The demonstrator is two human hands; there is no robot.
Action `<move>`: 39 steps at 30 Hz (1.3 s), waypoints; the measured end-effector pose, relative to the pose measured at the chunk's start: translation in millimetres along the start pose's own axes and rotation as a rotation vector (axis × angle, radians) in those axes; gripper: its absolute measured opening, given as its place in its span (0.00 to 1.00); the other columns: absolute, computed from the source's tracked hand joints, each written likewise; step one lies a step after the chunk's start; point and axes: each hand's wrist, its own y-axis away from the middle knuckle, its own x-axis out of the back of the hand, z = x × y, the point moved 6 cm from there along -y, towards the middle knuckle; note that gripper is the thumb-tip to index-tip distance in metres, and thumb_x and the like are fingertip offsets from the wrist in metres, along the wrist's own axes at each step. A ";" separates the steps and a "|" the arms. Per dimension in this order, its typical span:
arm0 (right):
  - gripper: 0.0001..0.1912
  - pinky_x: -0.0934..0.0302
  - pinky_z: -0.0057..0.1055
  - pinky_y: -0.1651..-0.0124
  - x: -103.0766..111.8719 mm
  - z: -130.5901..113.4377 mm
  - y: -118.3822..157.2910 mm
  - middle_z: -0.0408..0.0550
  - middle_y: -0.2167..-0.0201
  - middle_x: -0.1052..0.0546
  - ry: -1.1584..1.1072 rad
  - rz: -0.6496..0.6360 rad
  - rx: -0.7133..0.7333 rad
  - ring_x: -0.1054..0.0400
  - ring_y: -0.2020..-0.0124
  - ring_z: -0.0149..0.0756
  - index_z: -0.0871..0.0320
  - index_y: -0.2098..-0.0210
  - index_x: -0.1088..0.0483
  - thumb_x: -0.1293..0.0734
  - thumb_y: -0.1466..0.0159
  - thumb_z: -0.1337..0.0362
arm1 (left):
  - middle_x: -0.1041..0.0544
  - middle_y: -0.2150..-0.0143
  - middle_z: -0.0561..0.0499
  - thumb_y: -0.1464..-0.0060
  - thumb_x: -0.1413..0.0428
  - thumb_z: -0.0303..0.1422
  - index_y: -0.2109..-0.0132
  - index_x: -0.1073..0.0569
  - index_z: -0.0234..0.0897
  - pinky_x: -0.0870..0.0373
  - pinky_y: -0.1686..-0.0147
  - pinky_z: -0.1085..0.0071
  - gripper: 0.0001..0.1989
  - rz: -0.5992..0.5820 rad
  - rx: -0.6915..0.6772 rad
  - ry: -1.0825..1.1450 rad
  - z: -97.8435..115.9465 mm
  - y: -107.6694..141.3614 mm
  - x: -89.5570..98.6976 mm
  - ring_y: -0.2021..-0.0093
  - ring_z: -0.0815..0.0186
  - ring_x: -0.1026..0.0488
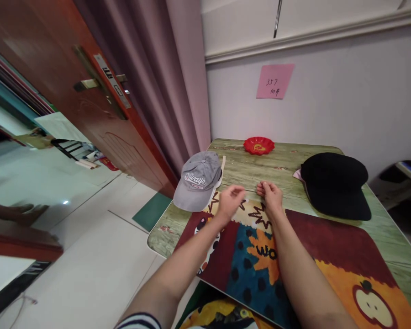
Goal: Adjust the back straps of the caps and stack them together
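Note:
My left hand [230, 202] and my right hand [270, 195] hover over the far edge of a colourful mat [308, 233], facing each other with a small gap between them. The fingers of both are curled in, and nothing shows in either. Just left of my left hand, a grey baseball cap [200, 180] with white "Always" lettering sits with its brim toward me; a pale strap sticks up at its right side. To the right of my right hand, apart from it, rests a black cap [334, 185], with a bit of pink showing at its left edge.
A red scalloped dish [259, 145] stands at the back of the wood-patterned table [291, 160]. Behind it, a pink note [275, 81] is stuck on the wall. A mauve curtain [150, 68] and an open brown door [102, 119] are on the left, beside the tiled floor.

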 end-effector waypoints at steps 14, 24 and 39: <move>0.10 0.29 0.21 0.72 1.7 -4.5 1.1 0.43 0.74 0.20 -0.042 0.017 -0.057 0.26 0.76 0.27 0.58 0.67 0.25 0.26 0.41 0.58 | 0.22 0.49 0.42 0.47 0.37 0.44 0.54 0.21 0.41 0.36 0.48 0.58 0.17 0.312 0.071 -1.121 45.1 -99.5 140.0 0.45 0.49 0.29; 0.09 0.30 0.20 0.72 1.4 -7.4 3.1 0.44 0.74 0.20 -0.055 0.023 -0.076 0.26 0.77 0.26 0.60 0.66 0.24 0.26 0.40 0.60 | 0.19 0.55 0.44 0.41 0.44 0.33 0.65 0.22 0.40 0.37 0.53 0.62 0.07 0.249 0.126 -1.150 36.4 -107.0 147.8 0.51 0.55 0.25; 0.10 0.29 0.20 0.73 1.1 -9.2 2.5 0.43 0.74 0.20 -0.056 0.018 -0.080 0.27 0.78 0.26 0.58 0.68 0.25 0.26 0.41 0.58 | 0.21 0.54 0.40 0.40 0.43 0.34 0.61 0.20 0.39 0.41 0.47 0.55 0.07 0.071 -0.055 -1.340 50.6 -113.7 122.3 0.47 0.49 0.30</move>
